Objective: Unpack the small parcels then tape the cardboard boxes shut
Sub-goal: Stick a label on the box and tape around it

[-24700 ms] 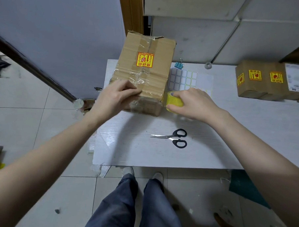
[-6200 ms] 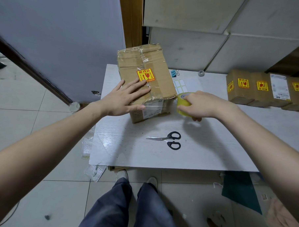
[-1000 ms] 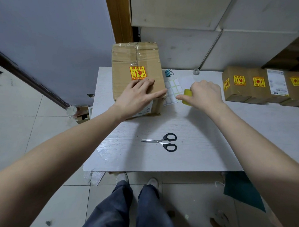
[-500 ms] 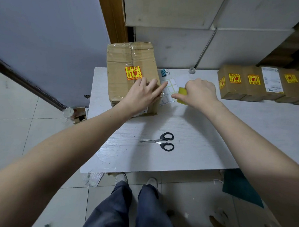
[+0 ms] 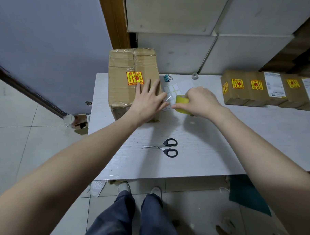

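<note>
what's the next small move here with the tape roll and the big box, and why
Probably reach for the scissors to cut the tape. The left hand presses flat on the big box, the right hand holds the yellow tape roll just off its right edge, and a clear strip seems stretched between them.

Dim, even indoor light, cool cast. Soft shadows under hands on table (image 5: pixel 211 146). Glare on box (image 5: pixel 127 91) tape. Wide-angle bowing at edges; top-right corner blurred; centre sharp w/ slight motion blur
</note>
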`<control>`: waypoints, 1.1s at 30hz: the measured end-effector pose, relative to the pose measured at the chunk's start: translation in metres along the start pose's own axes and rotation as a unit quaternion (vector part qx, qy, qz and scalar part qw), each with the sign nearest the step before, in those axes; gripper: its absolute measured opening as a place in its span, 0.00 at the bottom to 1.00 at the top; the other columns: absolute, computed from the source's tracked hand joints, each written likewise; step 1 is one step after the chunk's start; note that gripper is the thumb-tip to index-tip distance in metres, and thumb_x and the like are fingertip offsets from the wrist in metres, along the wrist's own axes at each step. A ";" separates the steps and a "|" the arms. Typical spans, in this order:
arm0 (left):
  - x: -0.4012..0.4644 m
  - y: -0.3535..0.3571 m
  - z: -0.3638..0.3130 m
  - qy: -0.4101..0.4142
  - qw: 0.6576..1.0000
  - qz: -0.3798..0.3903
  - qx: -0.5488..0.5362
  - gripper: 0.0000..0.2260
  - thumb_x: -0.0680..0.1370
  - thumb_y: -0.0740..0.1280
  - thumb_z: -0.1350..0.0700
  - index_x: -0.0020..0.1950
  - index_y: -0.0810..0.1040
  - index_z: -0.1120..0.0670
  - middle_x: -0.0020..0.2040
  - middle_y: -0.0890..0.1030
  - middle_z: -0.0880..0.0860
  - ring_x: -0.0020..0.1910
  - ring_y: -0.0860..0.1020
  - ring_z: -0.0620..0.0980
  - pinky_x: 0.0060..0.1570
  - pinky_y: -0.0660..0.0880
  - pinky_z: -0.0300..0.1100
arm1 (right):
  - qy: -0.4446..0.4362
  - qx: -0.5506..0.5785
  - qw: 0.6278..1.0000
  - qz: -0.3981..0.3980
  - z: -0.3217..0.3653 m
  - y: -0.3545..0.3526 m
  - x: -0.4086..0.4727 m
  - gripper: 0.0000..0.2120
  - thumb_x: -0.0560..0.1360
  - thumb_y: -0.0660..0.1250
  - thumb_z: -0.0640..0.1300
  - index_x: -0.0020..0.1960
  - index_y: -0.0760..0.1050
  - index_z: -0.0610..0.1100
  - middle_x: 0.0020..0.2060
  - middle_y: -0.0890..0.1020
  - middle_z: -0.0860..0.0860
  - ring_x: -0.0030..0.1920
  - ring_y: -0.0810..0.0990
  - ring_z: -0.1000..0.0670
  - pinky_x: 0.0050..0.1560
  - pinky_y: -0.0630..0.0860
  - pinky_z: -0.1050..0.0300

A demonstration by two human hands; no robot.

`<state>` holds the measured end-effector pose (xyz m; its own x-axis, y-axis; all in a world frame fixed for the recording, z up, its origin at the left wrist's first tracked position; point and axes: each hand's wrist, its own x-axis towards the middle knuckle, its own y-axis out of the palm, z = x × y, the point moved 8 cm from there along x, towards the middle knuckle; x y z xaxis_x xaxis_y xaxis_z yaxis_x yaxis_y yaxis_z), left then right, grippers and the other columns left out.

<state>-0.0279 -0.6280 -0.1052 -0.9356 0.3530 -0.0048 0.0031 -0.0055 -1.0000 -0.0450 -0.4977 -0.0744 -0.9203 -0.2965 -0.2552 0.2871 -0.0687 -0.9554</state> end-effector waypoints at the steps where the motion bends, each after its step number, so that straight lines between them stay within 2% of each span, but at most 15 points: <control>1: -0.001 0.000 0.001 0.011 1.000 0.001 -0.006 0.20 0.82 0.51 0.41 0.62 0.71 0.53 0.77 0.56 0.59 0.75 0.53 0.62 0.69 0.56 0.62 | -0.013 0.029 0.999 0.025 0.002 0.003 -0.001 0.28 0.69 0.66 0.67 0.32 0.72 0.41 0.25 0.69 0.49 0.36 0.70 0.45 0.35 0.62 0.55; 4: -0.011 -0.004 0.010 0.046 0.999 -0.003 -0.006 0.20 0.82 0.52 0.41 0.59 0.73 0.55 0.76 0.58 0.59 0.74 0.56 0.61 0.69 0.58 0.58 | -0.039 0.102 0.989 0.099 0.006 0.013 -0.009 0.21 0.71 0.68 0.58 0.33 0.73 0.40 0.24 0.72 0.48 0.33 0.72 0.46 0.31 0.63 0.55; 7: -0.027 -0.006 0.018 0.075 0.997 0.004 -0.014 0.19 0.82 0.53 0.42 0.55 0.74 0.56 0.76 0.59 0.59 0.75 0.57 0.61 0.70 0.57 0.57 | -0.042 0.121 0.980 0.150 0.009 0.019 -0.016 0.14 0.70 0.65 0.51 0.36 0.75 0.40 0.27 0.81 0.49 0.34 0.78 0.47 0.31 0.68 0.59; 9: -0.039 -0.009 0.022 0.090 0.995 -0.011 -0.029 0.18 0.82 0.54 0.44 0.52 0.75 0.56 0.75 0.63 0.58 0.74 0.59 0.61 0.70 0.58 0.56 | -0.054 0.097 0.981 0.156 0.015 0.017 -0.019 0.14 0.69 0.65 0.52 0.32 0.73 0.42 0.27 0.77 0.48 0.33 0.74 0.45 0.32 0.67 0.57; 11: -0.048 -0.013 0.025 0.102 0.993 -0.030 -0.046 0.16 0.82 0.57 0.46 0.52 0.76 0.57 0.73 0.66 0.59 0.73 0.62 0.61 0.69 0.60 0.55 | -0.077 0.045 0.985 0.148 0.024 0.014 -0.020 0.16 0.69 0.66 0.54 0.30 0.70 0.44 0.26 0.72 0.48 0.32 0.70 0.45 0.33 0.66 0.56; 13: -0.053 -0.015 0.028 0.101 0.992 -0.040 -0.064 0.16 0.82 0.58 0.47 0.60 0.76 0.56 0.72 0.68 0.58 0.72 0.65 0.61 0.68 0.63 0.53 | -0.106 -0.003 0.987 0.124 0.034 0.007 -0.020 0.18 0.70 0.67 0.55 0.29 0.68 0.44 0.25 0.70 0.48 0.32 0.70 0.45 0.31 0.64 0.56; 15: -0.050 -0.016 0.032 0.082 0.992 -0.034 -0.085 0.24 0.81 0.59 0.45 0.73 0.66 0.56 0.73 0.68 0.57 0.70 0.67 0.59 0.67 0.65 0.50 | -0.136 -0.039 0.986 0.083 0.043 -0.004 -0.020 0.21 0.71 0.67 0.56 0.27 0.65 0.44 0.24 0.69 0.49 0.32 0.69 0.44 0.29 0.59 0.57; 17: -0.044 -0.014 0.042 0.033 0.994 -0.016 -0.099 0.34 0.79 0.60 0.41 0.77 0.55 0.59 0.76 0.60 0.59 0.70 0.66 0.59 0.68 0.63 0.49 | -0.159 -0.071 0.984 0.044 0.052 -0.014 -0.022 0.23 0.71 0.66 0.57 0.26 0.63 0.45 0.23 0.67 0.49 0.30 0.67 0.47 0.32 0.57 0.54; 19: -0.042 -0.008 0.052 -0.008 0.998 0.011 -0.068 0.39 0.77 0.57 0.35 0.78 0.51 0.59 0.79 0.52 0.57 0.71 0.62 0.57 0.69 0.61 0.50 | -0.176 -0.095 0.980 0.007 0.059 -0.022 -0.024 0.25 0.72 0.66 0.61 0.26 0.62 0.47 0.24 0.65 0.50 0.29 0.62 0.52 0.37 0.55 0.53; 20: -0.041 -0.005 0.053 -0.014 0.999 0.023 -0.043 0.41 0.76 0.54 0.32 0.78 0.51 0.59 0.79 0.51 0.55 0.70 0.61 0.57 0.69 0.61 0.50 | -0.181 -0.105 0.978 -0.008 0.061 -0.024 -0.025 0.25 0.72 0.65 0.62 0.25 0.62 0.48 0.24 0.65 0.51 0.29 0.61 0.51 0.39 0.54 0.54; 24: -0.039 -0.007 0.047 -0.016 0.999 0.025 -0.018 0.44 0.72 0.50 0.26 0.78 0.54 0.56 0.78 0.57 0.50 0.69 0.62 0.54 0.66 0.62 0.49 | -0.197 -0.144 0.969 -0.037 0.065 -0.028 -0.026 0.26 0.72 0.64 0.64 0.26 0.60 0.48 0.24 0.62 0.51 0.33 0.63 0.44 0.41 0.55 0.54; 26: -0.037 -0.007 0.048 -0.020 0.999 0.030 -0.026 0.44 0.73 0.52 0.27 0.78 0.54 0.56 0.78 0.57 0.51 0.72 0.59 0.54 0.69 0.59 0.50 | -0.197 -0.153 0.968 -0.038 0.063 -0.027 -0.025 0.26 0.73 0.64 0.64 0.27 0.61 0.47 0.24 0.63 0.51 0.33 0.64 0.44 0.42 0.55 0.54; 29: -0.038 -0.003 0.045 -0.024 0.995 0.045 -0.081 0.41 0.76 0.58 0.33 0.78 0.51 0.58 0.79 0.53 0.53 0.77 0.51 0.51 0.75 0.49 0.50 | -0.191 -0.158 0.968 -0.041 0.062 -0.022 -0.023 0.26 0.73 0.63 0.63 0.27 0.62 0.47 0.24 0.63 0.52 0.34 0.64 0.45 0.43 0.57 0.54; 33: -0.039 -0.001 0.043 -0.032 0.992 0.038 -0.114 0.39 0.77 0.61 0.39 0.78 0.50 0.59 0.79 0.52 0.55 0.77 0.50 0.51 0.76 0.45 0.51 | -0.177 -0.172 0.967 -0.068 0.060 -0.016 -0.021 0.22 0.74 0.61 0.64 0.36 0.75 0.46 0.27 0.66 0.51 0.36 0.66 0.45 0.43 0.56 0.54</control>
<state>-0.0067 -0.6819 -0.1039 -0.9501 0.2995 -0.0867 0.1467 0.1842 -0.9719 -0.0145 -0.5480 -0.0446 -0.7766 -0.6192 -0.1159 0.0089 0.1731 -0.9849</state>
